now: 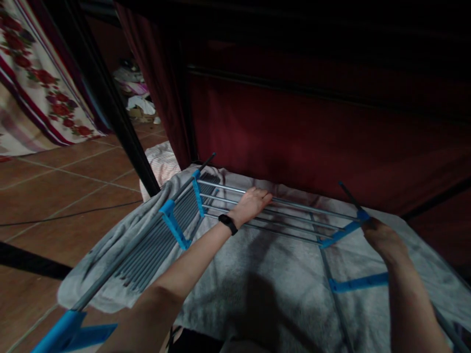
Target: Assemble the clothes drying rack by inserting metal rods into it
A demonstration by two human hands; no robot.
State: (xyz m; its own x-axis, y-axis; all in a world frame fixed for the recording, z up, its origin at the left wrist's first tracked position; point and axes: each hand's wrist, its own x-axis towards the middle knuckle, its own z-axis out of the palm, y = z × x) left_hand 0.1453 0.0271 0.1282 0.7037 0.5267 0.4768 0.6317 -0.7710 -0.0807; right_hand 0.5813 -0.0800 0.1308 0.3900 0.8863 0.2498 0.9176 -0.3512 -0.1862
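Note:
A clothes drying rack (279,215) with grey metal rods and blue plastic joints stands in front of me. A grey towel (257,274) is draped over it and hangs down on the left wing. My left hand (252,202), with a black watch on the wrist, lies flat with fingers stretched on the top rods and the towel's far edge. My right hand (380,235) is closed round the rack's frame at the right blue corner joint, beside the towel's right edge.
A dark red curtain or panel (312,127) rises right behind the rack. A black pole (121,127) slants on the left. Tiled floor (55,181) with a black cable lies left. A floral cloth (33,78) hangs far left, clutter behind.

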